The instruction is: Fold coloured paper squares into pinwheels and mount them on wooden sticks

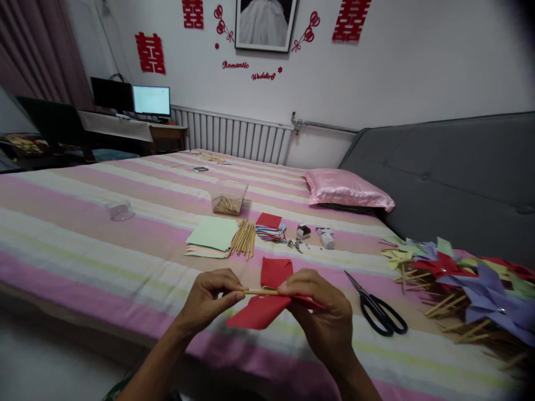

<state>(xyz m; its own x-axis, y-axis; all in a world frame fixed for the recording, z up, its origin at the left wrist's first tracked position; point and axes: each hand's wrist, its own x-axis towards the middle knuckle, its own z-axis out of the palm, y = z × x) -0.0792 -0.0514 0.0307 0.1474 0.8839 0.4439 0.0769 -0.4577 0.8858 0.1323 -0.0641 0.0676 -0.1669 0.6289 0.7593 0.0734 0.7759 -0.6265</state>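
Observation:
My left hand (pixel 211 298) pinches one end of a thin wooden stick (pixel 261 291) held level over the bed's near edge. My right hand (pixel 320 312) grips a piece of red paper (pixel 273 273) with folded flaps, pressed against the stick's other end. Both hands are closed. Part of the red paper hangs below the stick and part stands up behind my right fingers. Beyond my hands lie a bundle of wooden sticks (pixel 243 238) and a stack of pale green and pink paper sheets (pixel 212 235).
Black scissors (pixel 378 309) lie right of my hands on the striped bed (pixel 104 223). A heap of finished paper pinwheels (pixel 460 278) fills the right side. A clear box (pixel 228 196), small coloured paper squares (pixel 270 225), a pink pillow (pixel 345 189) and a clear lid (pixel 120 210) sit farther back.

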